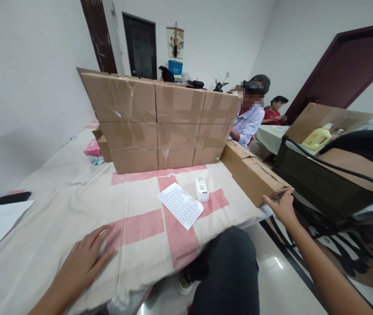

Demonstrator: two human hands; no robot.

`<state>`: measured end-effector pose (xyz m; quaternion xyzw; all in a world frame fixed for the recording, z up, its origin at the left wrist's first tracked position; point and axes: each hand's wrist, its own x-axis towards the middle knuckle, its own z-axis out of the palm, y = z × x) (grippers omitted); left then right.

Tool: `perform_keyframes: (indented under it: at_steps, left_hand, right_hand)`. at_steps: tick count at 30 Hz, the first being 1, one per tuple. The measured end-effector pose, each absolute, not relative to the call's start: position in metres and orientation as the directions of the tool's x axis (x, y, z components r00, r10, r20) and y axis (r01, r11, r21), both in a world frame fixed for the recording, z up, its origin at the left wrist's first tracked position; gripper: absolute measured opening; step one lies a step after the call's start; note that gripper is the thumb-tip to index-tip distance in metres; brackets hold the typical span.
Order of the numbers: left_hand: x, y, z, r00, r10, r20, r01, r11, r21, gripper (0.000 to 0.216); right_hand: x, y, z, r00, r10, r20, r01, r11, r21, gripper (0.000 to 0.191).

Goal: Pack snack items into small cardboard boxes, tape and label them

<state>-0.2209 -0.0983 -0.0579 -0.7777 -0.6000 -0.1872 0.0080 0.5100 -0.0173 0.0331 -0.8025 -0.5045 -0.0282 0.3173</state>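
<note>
My left hand (86,256) rests palm down on the pink and white tablecloth (140,258), fingers loosely stretched with the thumb apart. A small pale patch shows between thumb and fingers; I cannot tell whether it is cloth or an object. My right hand (283,208) grips the near corner of a long cardboard box (248,175) along the table's right edge, its thumb on the side and fingers around the end. Between the hands lie a white sheet of printed labels (180,205) and a small white device (201,189).
Taped cardboard boxes (176,127) form a wall across the table. White paper (1,225) and a dark flat object (12,198) lie left; a pink package (92,148) sits behind. A person in a light shirt (252,122) sits beyond. A dark chair (320,175) stands right.
</note>
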Motion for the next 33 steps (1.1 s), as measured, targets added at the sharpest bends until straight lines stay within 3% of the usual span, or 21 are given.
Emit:
perform_keyframes:
  at_steps: [7, 12, 14, 18, 22, 25, 27, 29, 31, 33]
  left_hand:
    - [-0.214, -0.100, -0.045, 0.225, 0.939, 0.260, 0.941, -0.279, 0.193, 0.056]
    - [-0.204, -0.101, -0.031, 0.226, 0.950, 0.216, 0.944, -0.268, 0.192, 0.054]
    - [-0.197, -0.103, -0.024, 0.207, 0.961, 0.185, 0.942, -0.247, 0.226, 0.053]
    - [-0.185, -0.103, -0.007, 0.113, 0.985, 0.131, 0.907, -0.156, 0.391, 0.060]
    - [-0.195, -0.064, 0.009, -0.011, 0.998, 0.057, 0.681, -0.034, 0.732, 0.066]
    - [-0.225, 0.013, 0.020, -0.192, 0.973, 0.129, 0.546, -0.003, 0.838, 0.053]
    - [-0.250, 0.079, 0.027, -0.362, 0.911, 0.199, 0.496, 0.007, 0.868, 0.051]
    - [-0.272, 0.143, 0.034, -0.494, 0.836, 0.241, 0.450, 0.008, 0.893, 0.056]
    - [-0.286, 0.194, 0.035, -0.584, 0.766, 0.268, 0.423, 0.006, 0.906, 0.063]
    - [-0.293, 0.228, 0.029, -0.629, 0.722, 0.287, 0.415, 0.000, 0.910, 0.074]
  right_hand:
    - [0.474, 0.099, 0.015, 0.456, 0.815, 0.357, 0.867, -0.318, -0.383, 0.139]
    - [0.440, 0.131, -0.008, 0.444, 0.866, 0.231, 0.868, -0.351, -0.353, 0.088]
    - [0.439, 0.129, -0.011, 0.441, 0.873, 0.207, 0.868, -0.357, -0.344, 0.079]
    - [0.453, 0.121, -0.008, 0.396, 0.894, 0.209, 0.892, -0.321, -0.320, 0.074]
    - [0.422, 0.119, 0.011, 0.414, 0.894, 0.171, 0.862, -0.324, -0.390, 0.053]
    - [0.329, 0.117, 0.040, 0.250, 0.923, 0.292, 0.893, -0.103, -0.437, 0.043]
    - [0.237, 0.113, 0.065, -0.041, 0.832, 0.554, 0.861, 0.311, -0.403, 0.032]
    - [0.133, 0.108, 0.088, -0.249, 0.672, 0.698, 0.717, 0.612, -0.333, 0.016]
    - [0.031, 0.110, 0.106, -0.400, 0.495, 0.771, 0.458, 0.837, -0.299, 0.019]
    - [-0.059, 0.125, 0.116, -0.451, 0.474, 0.756, 0.297, 0.879, -0.374, 0.026]
